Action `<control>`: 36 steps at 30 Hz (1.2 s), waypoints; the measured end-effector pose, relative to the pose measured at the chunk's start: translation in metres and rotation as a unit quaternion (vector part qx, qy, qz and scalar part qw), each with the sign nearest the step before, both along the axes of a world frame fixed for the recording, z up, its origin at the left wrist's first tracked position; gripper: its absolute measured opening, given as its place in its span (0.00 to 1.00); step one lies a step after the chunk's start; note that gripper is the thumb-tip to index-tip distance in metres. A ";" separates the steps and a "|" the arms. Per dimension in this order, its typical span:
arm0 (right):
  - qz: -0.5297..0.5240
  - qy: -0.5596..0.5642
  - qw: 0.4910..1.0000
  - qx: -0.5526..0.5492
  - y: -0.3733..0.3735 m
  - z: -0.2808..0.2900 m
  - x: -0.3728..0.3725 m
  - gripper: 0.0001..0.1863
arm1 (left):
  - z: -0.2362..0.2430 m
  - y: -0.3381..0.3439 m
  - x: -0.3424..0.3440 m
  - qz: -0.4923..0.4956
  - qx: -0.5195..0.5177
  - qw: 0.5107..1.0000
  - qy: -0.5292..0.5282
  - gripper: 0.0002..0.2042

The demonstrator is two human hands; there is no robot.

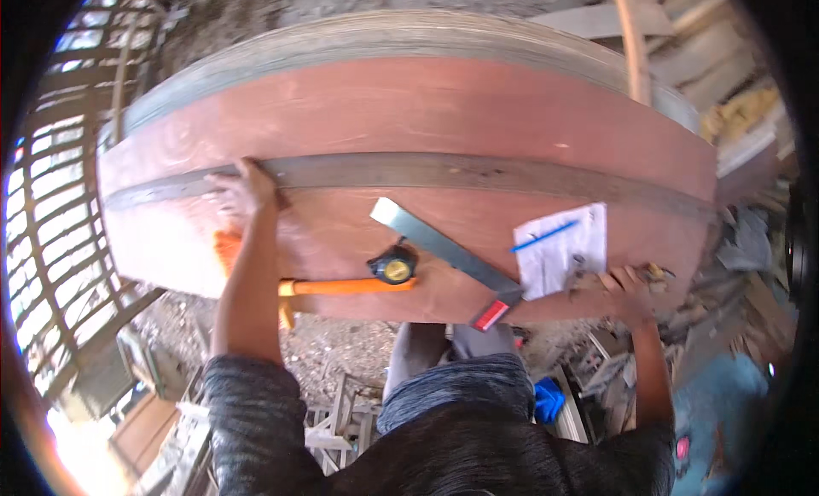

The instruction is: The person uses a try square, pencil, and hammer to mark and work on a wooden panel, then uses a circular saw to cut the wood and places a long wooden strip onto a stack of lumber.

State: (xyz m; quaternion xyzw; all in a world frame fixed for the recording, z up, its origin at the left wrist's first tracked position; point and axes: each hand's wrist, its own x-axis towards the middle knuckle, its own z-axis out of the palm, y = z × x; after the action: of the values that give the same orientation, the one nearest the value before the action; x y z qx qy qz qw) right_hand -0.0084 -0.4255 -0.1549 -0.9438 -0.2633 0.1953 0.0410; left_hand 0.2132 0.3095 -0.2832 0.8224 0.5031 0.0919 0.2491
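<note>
My left hand [245,191] lies open on a dark wooden strip [367,169] across a reddish plywood panel [426,104]. My right hand [627,300] rests open, fingers bent, on the panel's near right, beside small objects [658,274] too indistinct to name. An orange long-handled tool [341,287] lies partly behind my left forearm, under or against a black-and-yellow tape measure [394,266]. A metal square [439,249] with a red-marked stock lies diagonally to their right. A white sheet [554,223] with a blue pen or pencil [542,236] is left of my right hand.
Weathered stacked boards [384,31] are behind the panel, with an upright post [631,44] at right. A slatted wall [64,180] stands left. Scrap wood [717,308], a blue cloth-like item [548,400] and debris surround my legs on the dirt ground [333,351].
</note>
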 end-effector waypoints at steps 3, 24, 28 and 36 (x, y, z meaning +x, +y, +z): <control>-0.017 -0.042 0.998 0.040 0.002 -0.015 -0.011 0.26 | -0.007 0.001 -0.001 -0.010 0.087 0.995 0.049 0.49; -0.285 -0.049 0.956 -0.041 0.211 -0.062 -0.080 0.50 | 0.033 -0.019 -0.009 0.014 0.104 0.994 -0.008 0.46; -0.464 0.072 0.881 0.048 0.265 -0.053 -0.074 0.45 | 0.050 -0.003 -0.018 -0.019 -0.003 0.999 -0.050 0.48; -0.563 0.087 0.821 -0.038 0.284 -0.051 -0.092 0.43 | 0.131 0.077 -0.069 -0.146 -0.382 0.888 -0.209 0.49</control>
State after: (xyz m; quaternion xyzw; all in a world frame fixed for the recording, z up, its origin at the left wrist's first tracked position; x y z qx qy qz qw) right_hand -0.1004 -0.1415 -0.2061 -0.9076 0.3267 0.2289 0.1306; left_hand 0.1445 0.3867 -0.1518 0.6895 0.3103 0.0248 0.6539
